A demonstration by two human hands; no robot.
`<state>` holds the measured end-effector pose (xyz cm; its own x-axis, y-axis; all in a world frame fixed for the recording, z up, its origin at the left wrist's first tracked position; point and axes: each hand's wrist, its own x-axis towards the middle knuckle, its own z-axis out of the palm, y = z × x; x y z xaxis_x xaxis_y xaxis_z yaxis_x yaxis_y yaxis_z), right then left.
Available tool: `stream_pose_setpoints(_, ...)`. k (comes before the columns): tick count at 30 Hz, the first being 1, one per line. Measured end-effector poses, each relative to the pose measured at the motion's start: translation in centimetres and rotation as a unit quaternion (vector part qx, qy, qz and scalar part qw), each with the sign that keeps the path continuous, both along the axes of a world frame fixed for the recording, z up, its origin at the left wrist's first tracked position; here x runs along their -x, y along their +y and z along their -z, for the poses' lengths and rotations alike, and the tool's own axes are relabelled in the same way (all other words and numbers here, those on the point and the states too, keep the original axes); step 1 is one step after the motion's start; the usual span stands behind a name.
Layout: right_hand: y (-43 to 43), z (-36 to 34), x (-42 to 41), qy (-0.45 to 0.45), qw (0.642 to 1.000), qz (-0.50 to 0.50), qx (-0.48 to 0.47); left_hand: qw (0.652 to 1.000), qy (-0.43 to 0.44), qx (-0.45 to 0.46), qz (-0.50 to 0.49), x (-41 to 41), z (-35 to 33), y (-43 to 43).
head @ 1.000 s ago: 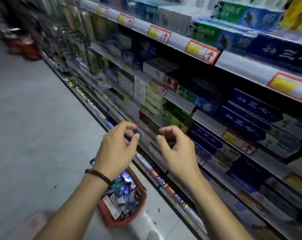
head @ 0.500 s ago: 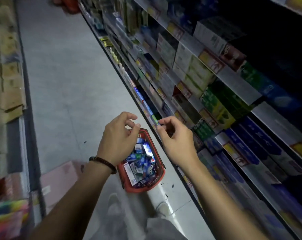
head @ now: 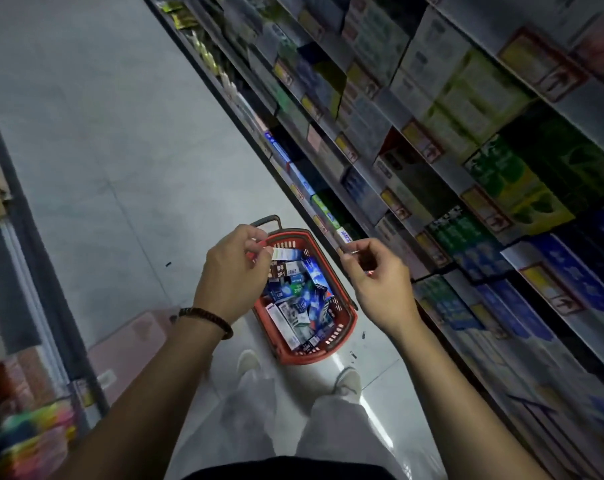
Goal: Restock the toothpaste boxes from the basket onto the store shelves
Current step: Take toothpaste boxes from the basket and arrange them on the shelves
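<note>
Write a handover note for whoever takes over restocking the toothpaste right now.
Left hand: fingers curled over the basket, no box in it.
Right hand: fingers curled, no box; whether either hand pinches something small is unclear.
Red basket: on the floor beside the shelves, still full of toothpaste boxes.
Done: cannot tell.
Left: pick boxes from the basket and shelve them.
</note>
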<state>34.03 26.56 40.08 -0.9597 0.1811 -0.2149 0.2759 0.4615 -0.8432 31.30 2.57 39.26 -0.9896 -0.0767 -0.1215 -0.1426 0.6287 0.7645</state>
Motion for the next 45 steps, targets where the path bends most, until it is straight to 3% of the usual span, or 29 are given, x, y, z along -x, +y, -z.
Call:
stream_pose_setpoints(18, 1.7, 17.1, 4.1, -0.092, 0.994, 0.04, 0.04, 0.992, -0.098, -0.016, 0.075, 1.2, 17.6, 4.6)
stream_pose_setpoints(33, 2.3, 39.8, 6.4, -0.207, 0.978, -0.005, -0.04, 0.982, -0.178, -0.008, 0.064, 0.6, 37.1, 7.3)
stream_pose_setpoints(38, 2.6, 45.4, 7.6, -0.217, 0.969, -0.044, -0.11, 0.976, -0.213, -0.013, 0.046, 0.6, 41.9, 7.2)
stream_pose_setpoints(45, 2.4, 49.9, 8.0, -0.247, 0.958, -0.059, -0.131, 0.971, -0.233, -0.025, 0.036, -1.6, 45.6, 7.1)
